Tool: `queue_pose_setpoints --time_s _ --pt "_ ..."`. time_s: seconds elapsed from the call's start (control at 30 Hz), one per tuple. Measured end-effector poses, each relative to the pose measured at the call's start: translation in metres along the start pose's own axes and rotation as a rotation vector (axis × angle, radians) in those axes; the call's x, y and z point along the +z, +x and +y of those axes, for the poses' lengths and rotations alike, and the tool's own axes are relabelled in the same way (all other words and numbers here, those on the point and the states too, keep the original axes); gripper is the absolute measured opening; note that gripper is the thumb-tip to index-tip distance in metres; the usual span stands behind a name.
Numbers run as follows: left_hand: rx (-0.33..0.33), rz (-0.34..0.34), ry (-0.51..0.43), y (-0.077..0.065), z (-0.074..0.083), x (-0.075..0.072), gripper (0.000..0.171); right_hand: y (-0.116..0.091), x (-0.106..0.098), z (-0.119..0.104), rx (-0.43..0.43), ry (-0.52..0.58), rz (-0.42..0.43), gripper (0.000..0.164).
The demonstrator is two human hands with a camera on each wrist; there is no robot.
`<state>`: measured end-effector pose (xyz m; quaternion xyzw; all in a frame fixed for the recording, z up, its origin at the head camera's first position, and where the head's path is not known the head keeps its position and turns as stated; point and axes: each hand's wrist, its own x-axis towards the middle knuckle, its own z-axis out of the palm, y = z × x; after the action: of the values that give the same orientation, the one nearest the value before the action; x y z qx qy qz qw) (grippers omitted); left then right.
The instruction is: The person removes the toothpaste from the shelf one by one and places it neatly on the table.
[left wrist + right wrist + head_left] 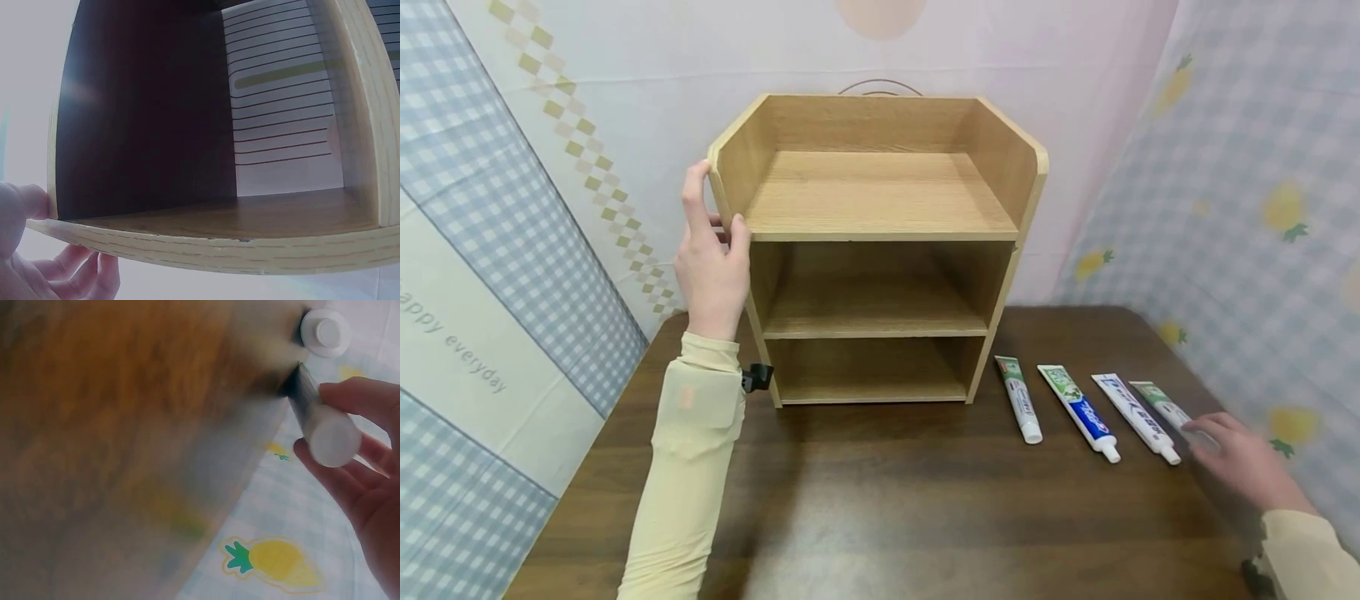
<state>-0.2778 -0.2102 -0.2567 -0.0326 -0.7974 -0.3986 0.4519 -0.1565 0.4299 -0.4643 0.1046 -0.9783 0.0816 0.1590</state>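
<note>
My left hand (pixel 711 267) grips the left side panel of a small wooden shelf (pixel 880 196). In the left wrist view, the thumb and fingers lie on either side of the panel's edge (pixel 175 247). Far to the right, my right hand (pixel 1247 458) pinches the rightmost toothpaste tube (pixel 1159 404), green and white, near its cap end. The right wrist view shows thumb and fingers on both sides of the tube's white cap (pixel 335 440). Left of it lies a white toothpaste tube with dark blue lettering (pixel 1137 419).
A green, white and blue toothpaste tube (pixel 1078 414) and a green-topped white toothpaste tube (pixel 1019 400) lie between shelf and right hand, caps toward me. The brown table (pixel 880 517) ends at a checked cloth (pixel 1247 275) on the right. A patterned cloth (pixel 647 50) hangs behind.
</note>
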Motion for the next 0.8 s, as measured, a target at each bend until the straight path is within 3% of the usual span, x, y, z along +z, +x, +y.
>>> queue_pose_setpoints --time_s 0.63,0.8 --pt "0.006 -0.014 -0.015 -0.001 0.001 0.003 0.056 -0.002 0.000 0.017 -0.039 -0.021 -0.084 0.027" --pt "0.003 -0.014 -0.021 -0.002 0.000 0.004 0.057 -0.001 -0.005 0.016 -0.002 -0.014 -0.176 0.025"
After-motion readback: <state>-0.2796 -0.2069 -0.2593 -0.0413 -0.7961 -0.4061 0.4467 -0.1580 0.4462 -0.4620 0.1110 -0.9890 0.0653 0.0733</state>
